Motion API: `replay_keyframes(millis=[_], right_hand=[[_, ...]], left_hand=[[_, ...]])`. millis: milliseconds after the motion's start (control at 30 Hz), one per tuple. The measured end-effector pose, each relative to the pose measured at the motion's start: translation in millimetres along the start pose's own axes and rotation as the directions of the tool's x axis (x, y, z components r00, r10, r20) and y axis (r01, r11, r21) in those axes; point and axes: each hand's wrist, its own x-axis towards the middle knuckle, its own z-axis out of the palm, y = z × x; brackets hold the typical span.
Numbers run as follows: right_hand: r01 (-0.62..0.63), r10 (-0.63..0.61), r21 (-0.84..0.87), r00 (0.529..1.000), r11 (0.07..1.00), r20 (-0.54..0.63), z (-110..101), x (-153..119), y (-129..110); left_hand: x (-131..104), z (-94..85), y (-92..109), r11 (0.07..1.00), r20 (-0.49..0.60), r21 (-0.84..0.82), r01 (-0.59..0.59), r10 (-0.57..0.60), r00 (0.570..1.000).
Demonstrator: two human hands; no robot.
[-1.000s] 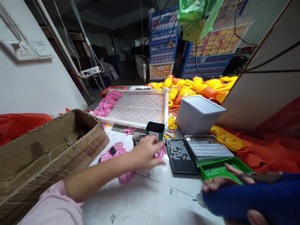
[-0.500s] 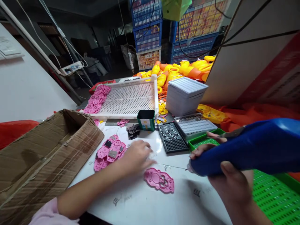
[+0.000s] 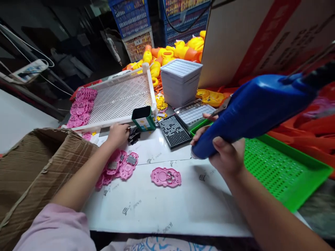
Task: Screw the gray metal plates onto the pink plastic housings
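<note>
Right hand (image 3: 230,157) grips blue tool (image 3: 243,111); white sheet (image 3: 162,204) bears small, unclear lettering (image 3: 136,205)

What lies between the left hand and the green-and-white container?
In the head view, a heap of dark flat pieces lies between the left hand and the green-and-white container.

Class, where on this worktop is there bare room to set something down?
Bare: the worktop between the lone pink plate and the front edge, and from that plate across to the pink pile. Crowded: the back, where the left hand, black pieces, green tin and black tray cluster.
</note>
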Motion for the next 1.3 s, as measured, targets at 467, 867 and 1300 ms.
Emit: replay_keyframes(millis=[467, 867, 1300], right_hand=[[0.004, -0.003, -0.012, 1.0, 1.0, 0.016, 1.5, 1.0, -3.4], [0.041, -0.04, -0.035, 0.999, 0.999, 0.02, 1.4, 0.3, -0.2], [0.04, -0.038, -0.052, 0.999, 0.998, 0.037, -1.8, -0.9, 1.5]], left_hand=[[-88.1, -8.5, 40.6, 0.728, 0.093, -0.686, 0.005, 0.081, 0.992], [-115.2, 16.0, 104.4, 0.683, 0.312, -0.721, -0.12, 0.473, 0.824], [-122.1, 33.2, 91.5, 0.53, -0.182, -0.456, -0.715, 0.73, 0.658]])
